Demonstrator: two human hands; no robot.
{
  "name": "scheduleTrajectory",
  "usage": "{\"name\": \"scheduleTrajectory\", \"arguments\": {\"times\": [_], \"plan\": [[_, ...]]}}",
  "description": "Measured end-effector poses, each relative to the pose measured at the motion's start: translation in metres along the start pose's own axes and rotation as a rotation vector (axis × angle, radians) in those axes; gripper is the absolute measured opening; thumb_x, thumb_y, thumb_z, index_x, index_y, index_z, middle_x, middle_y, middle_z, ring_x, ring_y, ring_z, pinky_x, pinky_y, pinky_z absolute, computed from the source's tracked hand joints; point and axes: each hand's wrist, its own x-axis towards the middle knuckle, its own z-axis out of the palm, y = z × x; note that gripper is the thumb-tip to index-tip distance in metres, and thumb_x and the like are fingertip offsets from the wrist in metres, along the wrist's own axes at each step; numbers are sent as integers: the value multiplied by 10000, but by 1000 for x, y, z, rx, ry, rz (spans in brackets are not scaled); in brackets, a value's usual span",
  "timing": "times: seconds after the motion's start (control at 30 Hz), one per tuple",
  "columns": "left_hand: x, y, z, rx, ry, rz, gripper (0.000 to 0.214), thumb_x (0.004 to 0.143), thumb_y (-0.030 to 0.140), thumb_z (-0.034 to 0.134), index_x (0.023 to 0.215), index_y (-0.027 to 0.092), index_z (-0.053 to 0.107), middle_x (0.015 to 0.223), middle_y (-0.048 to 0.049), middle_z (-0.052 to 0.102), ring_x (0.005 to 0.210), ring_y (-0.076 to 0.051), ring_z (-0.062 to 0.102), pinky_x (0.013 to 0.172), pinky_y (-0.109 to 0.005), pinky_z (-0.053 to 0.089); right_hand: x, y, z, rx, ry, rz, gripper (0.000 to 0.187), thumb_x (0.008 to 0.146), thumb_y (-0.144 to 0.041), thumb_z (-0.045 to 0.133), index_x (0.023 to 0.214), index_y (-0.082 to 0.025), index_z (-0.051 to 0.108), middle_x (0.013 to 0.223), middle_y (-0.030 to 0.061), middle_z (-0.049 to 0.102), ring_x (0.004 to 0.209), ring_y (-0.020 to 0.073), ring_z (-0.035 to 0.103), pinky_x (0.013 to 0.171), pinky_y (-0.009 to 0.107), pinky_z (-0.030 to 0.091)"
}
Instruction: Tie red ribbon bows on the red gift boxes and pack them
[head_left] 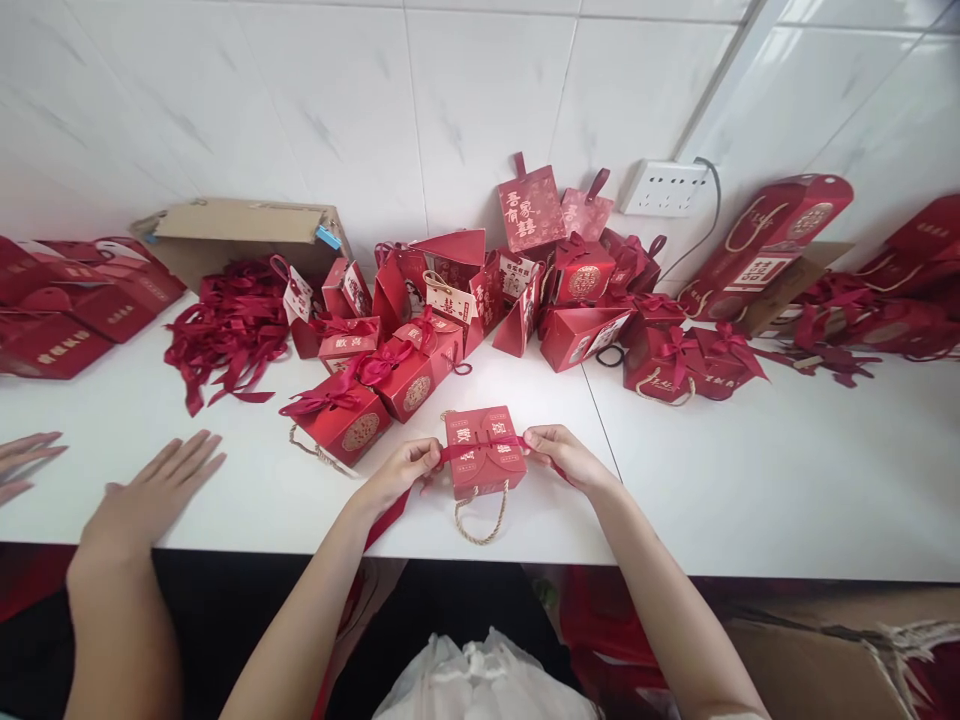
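A small red gift box with gold lettering and a twisted rope handle lies on the white table in front of me. A dark red ribbon runs across its top, crossing near the middle. At the box's left side my left hand pinches one end of the ribbon, and a loose tail hangs below it toward the table edge. My right hand grips the other end at the right side, fingers closed. The ribbon looks drawn taut between both hands.
Red boxes with bows stand beyond my left hand. A heap of ribbons spills from a cardboard box. More boxes crowd the wall below a power strip. Another person's hands rest on the table at left.
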Motion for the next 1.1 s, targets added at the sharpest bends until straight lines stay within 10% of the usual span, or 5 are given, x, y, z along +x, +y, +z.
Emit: {"name": "scheduleTrajectory", "arguments": {"times": [0.13, 0.57, 0.8, 1.1], "plan": [[40, -11, 53, -20, -62, 4, 526, 687, 689, 532, 566, 189, 423, 566, 2, 492, 575, -150, 484, 577, -286, 438, -1, 1, -1, -45, 37, -4, 463, 740, -591, 607, 581, -161, 538, 473, -75, 308, 487, 87, 253, 541, 261, 219], [21, 64, 39, 48, -56, -115, 309, 808, 430, 517, 643, 170, 492, 506, 54, 385, 467, -80, 359, 484, -221, 277, -18, -59, 30, -181, 37, -256, 345, 843, -512, 543, 840, -186, 658, 1035, 86, 650, 976, 231, 566, 930, 374, 394], [15, 92, 35, 471, 38, 35, 195, 802, 321, 495, 930, 226, 607, 781, 29, 618, 551, -102, 474, 525, -217, 333, 6, -49, 61, -356, 260, -355, 365, 862, -487, 494, 681, -186, 593, 683, 34, 643, 661, 173, 580, 683, 300, 455], [12, 98, 37, 722, -25, 117, 142, 815, 271, 473, 827, 224, 607, 869, -11, 606, 750, -179, 561, 674, -272, 395, 5, -40, 60, -534, 202, -438, 194, 822, -199, 481, 946, -201, 630, 923, 62, 634, 827, 179, 598, 753, 310, 472]]}}
